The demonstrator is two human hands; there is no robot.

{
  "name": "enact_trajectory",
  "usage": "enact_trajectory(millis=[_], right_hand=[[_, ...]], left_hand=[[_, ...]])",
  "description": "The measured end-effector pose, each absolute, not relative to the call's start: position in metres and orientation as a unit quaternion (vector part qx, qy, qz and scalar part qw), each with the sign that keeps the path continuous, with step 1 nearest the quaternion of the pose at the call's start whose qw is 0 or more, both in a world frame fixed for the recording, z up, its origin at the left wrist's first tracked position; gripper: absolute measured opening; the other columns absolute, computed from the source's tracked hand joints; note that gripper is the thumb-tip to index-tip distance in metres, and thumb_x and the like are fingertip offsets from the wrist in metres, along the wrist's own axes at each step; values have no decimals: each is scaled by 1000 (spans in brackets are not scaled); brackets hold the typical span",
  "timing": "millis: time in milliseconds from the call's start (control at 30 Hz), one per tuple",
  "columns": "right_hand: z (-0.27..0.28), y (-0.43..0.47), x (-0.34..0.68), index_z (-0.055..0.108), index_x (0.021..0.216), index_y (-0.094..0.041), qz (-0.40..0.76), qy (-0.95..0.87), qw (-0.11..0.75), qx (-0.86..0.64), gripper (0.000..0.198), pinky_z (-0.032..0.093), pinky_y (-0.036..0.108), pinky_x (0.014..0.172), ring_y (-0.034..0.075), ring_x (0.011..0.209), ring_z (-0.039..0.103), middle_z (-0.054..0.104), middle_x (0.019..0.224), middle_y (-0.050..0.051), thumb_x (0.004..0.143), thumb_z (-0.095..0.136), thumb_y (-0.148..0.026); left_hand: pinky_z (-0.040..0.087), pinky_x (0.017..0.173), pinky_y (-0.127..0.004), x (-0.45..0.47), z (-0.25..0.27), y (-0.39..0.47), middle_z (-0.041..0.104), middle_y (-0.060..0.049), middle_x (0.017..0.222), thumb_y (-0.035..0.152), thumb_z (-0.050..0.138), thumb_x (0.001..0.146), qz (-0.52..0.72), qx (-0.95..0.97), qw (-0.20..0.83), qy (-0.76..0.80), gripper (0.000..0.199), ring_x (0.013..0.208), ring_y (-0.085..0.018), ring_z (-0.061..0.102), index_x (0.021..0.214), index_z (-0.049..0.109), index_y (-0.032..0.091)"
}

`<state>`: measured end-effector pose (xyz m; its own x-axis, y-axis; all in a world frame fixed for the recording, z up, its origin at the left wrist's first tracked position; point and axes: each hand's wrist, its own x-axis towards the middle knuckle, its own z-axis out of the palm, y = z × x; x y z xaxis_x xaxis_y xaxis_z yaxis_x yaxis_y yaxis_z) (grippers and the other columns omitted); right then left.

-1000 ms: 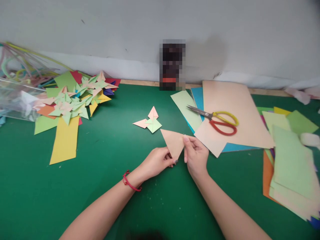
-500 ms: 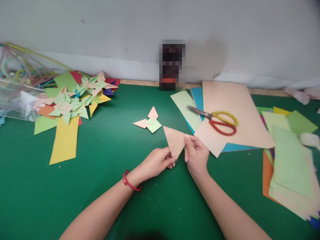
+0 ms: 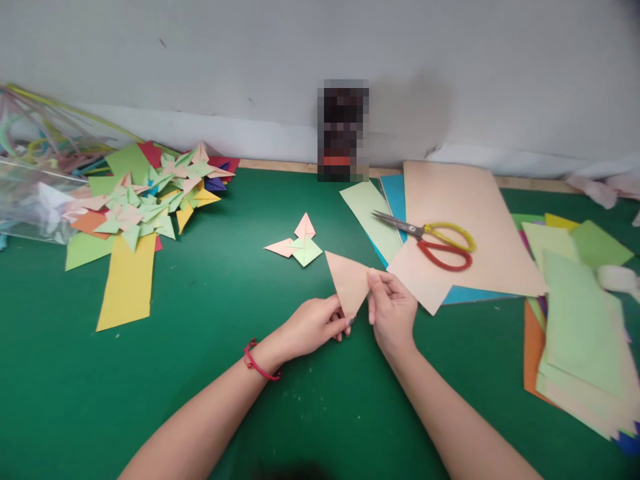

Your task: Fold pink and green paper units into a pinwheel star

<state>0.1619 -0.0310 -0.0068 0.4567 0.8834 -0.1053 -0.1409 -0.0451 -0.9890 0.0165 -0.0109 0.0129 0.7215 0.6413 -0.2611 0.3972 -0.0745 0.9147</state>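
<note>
A peach paper triangle [image 3: 349, 281] is held between both hands above the green table. My left hand [image 3: 320, 323] pinches its lower corner, thumb in front and the other fingers partly behind the paper. At the right corner, my right hand [image 3: 393, 307] grips the paper between thumb and fingertips. Just beyond the triangle, to the left, lies a folded paper piece [image 3: 307, 250] with a light green square and two peach points. Scissors [image 3: 425, 237] with one yellow and one red handle rest on peach sheets, right of and beyond my right hand.
Folded paper stars [image 3: 150, 200] and coloured scraps are heaped at the left, beside a clear plastic bag [image 3: 40, 200]. A large peach sheet [image 3: 465, 193] lies at the back right. Green and peach paper strips [image 3: 583, 320] are stacked at the right, near a white roll [image 3: 617, 279].
</note>
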Motion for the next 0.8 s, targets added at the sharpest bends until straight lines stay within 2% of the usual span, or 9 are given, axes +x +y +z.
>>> enact_trajectory(millis=[167,467,633,800], right_hand=[[-8,-31,162,62,80,-15,424,-313,619,-583,18,23,14,26,3,24,33,44,35,-10,79,61,-33],[-7,-31,163,63,80,-16,431,-327,606,-583,18,25,14,26,3,24,33,44,34,-10,79,61,-33],[-7,-31,162,63,80,-16,429,-331,608,-581,17,25,14,26,3,24,33,45,35,-10,79,60,-32],[-8,-32,162,63,80,-16,428,-334,606,-581,17,25,14,26,3,24,33,45,36,-10,79,61,-33]], left_hand=[[43,58,-18,16,14,-10,67,-1,76,24,43,88,103,714,599,349,15,60,-9,60,84,55,16],[43,59,-17,17,15,-11,68,0,68,20,46,84,105,734,572,350,17,60,-9,61,81,62,15],[44,61,-17,17,14,-12,70,-1,73,19,49,82,105,733,569,357,15,65,-11,64,89,61,16],[45,63,-19,16,15,-11,71,-2,76,20,50,82,92,730,578,352,20,68,-12,65,99,61,16]])
